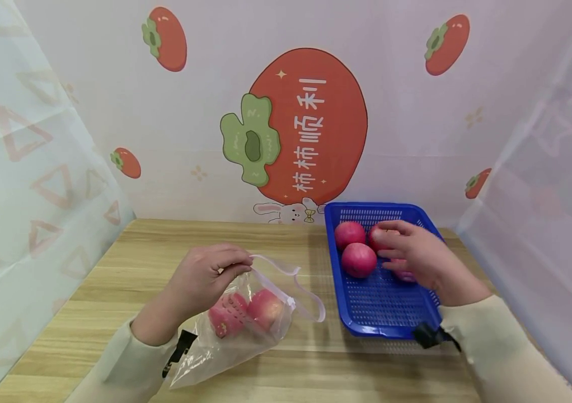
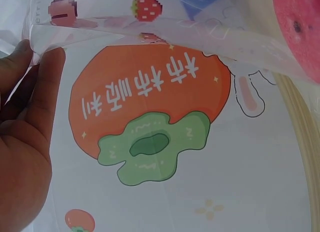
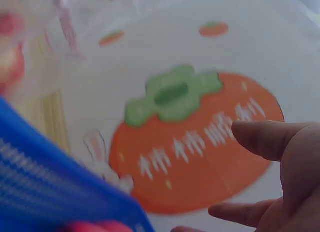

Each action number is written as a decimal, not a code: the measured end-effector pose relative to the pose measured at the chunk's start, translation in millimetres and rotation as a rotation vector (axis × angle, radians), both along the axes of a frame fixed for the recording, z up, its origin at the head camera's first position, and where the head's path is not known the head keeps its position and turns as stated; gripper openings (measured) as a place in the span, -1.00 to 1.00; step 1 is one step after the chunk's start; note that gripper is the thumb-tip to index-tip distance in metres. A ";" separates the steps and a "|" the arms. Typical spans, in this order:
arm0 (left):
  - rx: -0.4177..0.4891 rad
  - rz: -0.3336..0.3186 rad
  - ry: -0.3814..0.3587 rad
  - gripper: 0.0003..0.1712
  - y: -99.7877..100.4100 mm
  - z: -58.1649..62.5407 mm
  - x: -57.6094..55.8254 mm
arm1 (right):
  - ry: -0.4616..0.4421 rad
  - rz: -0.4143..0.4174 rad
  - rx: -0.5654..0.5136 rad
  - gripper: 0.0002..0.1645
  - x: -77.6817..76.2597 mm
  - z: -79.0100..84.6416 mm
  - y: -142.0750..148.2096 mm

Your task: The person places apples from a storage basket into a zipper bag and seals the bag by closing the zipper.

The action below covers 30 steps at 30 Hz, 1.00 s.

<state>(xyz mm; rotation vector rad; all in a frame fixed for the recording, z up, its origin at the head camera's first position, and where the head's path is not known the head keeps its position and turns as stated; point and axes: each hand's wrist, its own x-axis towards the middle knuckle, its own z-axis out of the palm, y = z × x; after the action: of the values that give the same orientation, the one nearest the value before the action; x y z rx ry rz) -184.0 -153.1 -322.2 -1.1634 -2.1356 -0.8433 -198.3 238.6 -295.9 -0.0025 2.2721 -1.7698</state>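
My left hand [image 1: 209, 278] pinches the upper edge of a clear zip bag [image 1: 215, 358] between thumb and fingers. In the left wrist view that pinch on the bag's film [image 2: 100, 34] shows at the left. Inside the bag lie red-pink apples, one of them [image 1: 264, 309] near the zip slider. Over the blue plastic basket [image 1: 338, 296] my right hand [image 1: 424, 257] reaches with fingers spread and nothing between them. Under and beside those fingers are several more apples, such as this apple [image 1: 359, 259]; the hand partly covers two of them.
The bag and basket stand on a wood-grain table [image 1: 130, 268]. Behind it hangs a pale backdrop [image 1: 397, 129] printed with persimmons, and side curtains [image 1: 29, 140] close in left and right. A black strap end [image 1: 432, 336] hangs from the right cuff near the basket's front rim.
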 end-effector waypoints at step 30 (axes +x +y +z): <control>0.006 -0.010 0.002 -0.72 1.1 -1.2 -0.5 | -0.430 -0.166 -0.067 0.25 -45.8 -50.7 73.7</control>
<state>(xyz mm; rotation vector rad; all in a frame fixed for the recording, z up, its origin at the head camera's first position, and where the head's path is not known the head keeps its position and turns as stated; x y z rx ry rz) -184.5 -152.0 -323.4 -1.1726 -2.1252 -0.8522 -244.1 312.3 -346.7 0.5163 1.9480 -1.7207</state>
